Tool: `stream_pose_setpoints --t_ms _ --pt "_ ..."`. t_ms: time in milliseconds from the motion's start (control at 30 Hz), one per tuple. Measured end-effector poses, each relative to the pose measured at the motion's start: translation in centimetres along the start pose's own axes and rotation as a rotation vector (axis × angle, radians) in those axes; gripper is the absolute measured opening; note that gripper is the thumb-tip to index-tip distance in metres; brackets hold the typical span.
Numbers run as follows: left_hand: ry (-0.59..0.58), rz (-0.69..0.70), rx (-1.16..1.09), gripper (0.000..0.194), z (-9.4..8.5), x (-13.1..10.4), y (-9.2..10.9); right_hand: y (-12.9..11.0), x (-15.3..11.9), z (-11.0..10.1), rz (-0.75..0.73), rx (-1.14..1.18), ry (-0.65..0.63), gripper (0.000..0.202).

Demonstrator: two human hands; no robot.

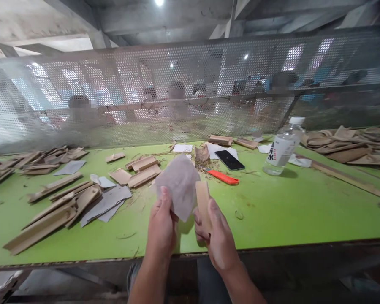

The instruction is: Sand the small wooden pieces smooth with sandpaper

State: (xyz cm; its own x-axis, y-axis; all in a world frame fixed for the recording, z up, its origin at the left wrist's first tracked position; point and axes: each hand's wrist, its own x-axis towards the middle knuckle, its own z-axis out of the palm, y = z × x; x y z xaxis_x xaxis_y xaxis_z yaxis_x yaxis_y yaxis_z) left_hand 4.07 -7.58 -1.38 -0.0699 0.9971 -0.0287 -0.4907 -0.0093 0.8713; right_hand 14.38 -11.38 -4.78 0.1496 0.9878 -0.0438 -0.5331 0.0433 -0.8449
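Note:
My left hand (163, 221) pinches a greyish square sheet that looks like sandpaper (179, 183), the thumb on its near face. In my right hand (217, 236) a small pale wooden block (203, 204) is gripped upright, thumb along one side and fingers curled behind. The sheet and the block are close together above the front of the green table (266, 215); whether they touch is hard to tell. Just beyond them lie an orange utility knife (223, 176) and a dark phone (229, 160).
Curved wood-like strips (47, 217) and grey sheets (106, 200) lie at left, more pieces (144, 169) behind my hands. A water bottle (280, 152) stands right of the phone, near a heap of strips (342, 145). A perforated metal screen (129, 84) borders the back; people are blurred behind it.

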Motion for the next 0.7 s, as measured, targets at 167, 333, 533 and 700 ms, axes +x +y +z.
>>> stream_pose_setpoints --t_ms 167,333,533,700 --pt "0.056 -0.148 -0.257 0.041 0.2 0.3 1.0 -0.4 -0.2 0.4 -0.015 -0.063 -0.028 0.054" --pt "-0.034 -0.044 0.107 0.043 -0.6 -0.3 1.0 -0.7 -0.6 0.6 -0.016 -0.132 -0.01 0.059" --pt "0.032 0.176 0.579 0.017 -2.8 -0.1 1.9 -0.2 -0.3 0.1 -0.017 -0.087 -0.015 0.056" --pt "0.064 0.239 0.744 0.02 -3.2 1.1 2.3 -0.2 -0.4 0.2 -0.027 -0.056 -0.01 0.057"
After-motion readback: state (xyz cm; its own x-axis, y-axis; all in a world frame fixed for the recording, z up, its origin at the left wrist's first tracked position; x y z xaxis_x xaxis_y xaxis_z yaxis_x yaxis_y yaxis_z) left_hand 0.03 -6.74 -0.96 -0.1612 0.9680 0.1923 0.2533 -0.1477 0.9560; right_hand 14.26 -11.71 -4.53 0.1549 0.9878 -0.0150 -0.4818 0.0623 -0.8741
